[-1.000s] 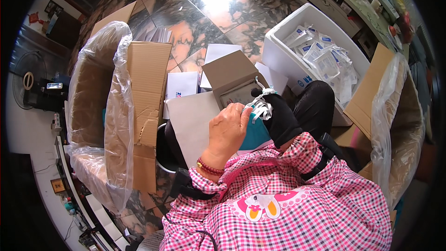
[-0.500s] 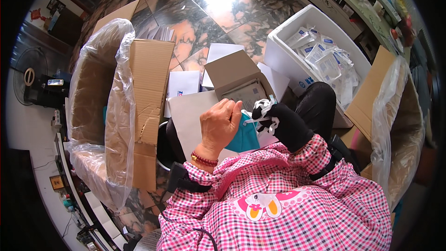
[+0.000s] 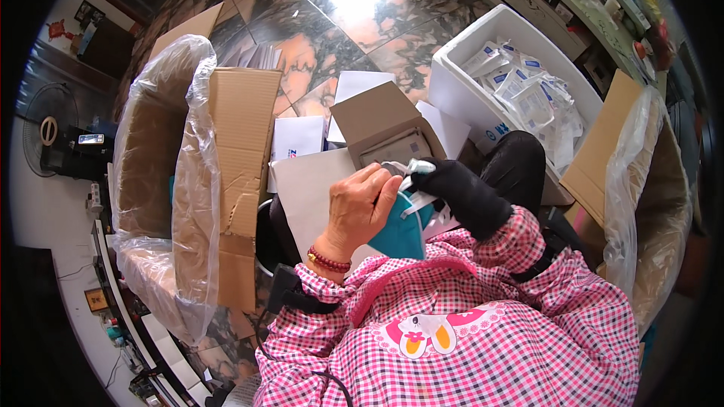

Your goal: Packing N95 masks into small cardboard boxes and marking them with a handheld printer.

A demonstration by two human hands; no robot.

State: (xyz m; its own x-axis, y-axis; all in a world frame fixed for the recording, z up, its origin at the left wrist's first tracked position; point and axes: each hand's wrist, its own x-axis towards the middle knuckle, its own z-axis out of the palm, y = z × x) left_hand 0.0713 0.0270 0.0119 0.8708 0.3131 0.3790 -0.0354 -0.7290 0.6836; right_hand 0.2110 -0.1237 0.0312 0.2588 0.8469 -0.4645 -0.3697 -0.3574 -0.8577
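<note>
A teal face mask (image 3: 398, 235) with white straps hangs over my lap between my two hands. My left hand (image 3: 356, 202), bare and with a red bead bracelet at the wrist, is closed on the mask's upper edge; its fingertips are partly hidden. On the other side, my right hand (image 3: 461, 190) in a black glove is closed round the gathered white straps (image 3: 416, 173). Under my hands lies a pale flat board (image 3: 305, 185) across my lap. Just beyond stands a small open carton (image 3: 381, 117) with flat packets inside.
At the left stands a large plastic-lined cardboard box (image 3: 241, 143), and another plastic-lined box (image 3: 641, 203) is at the right. A white foam box (image 3: 452, 79) holds many small sealed packets (image 3: 528, 90). White cartons (image 3: 298, 136) sit on the marbled floor (image 3: 317, 38).
My right hand has shifted slightly left, closer to my left hand, with the straps drawn together. The mask has turned and swung a little lower and nearer.
</note>
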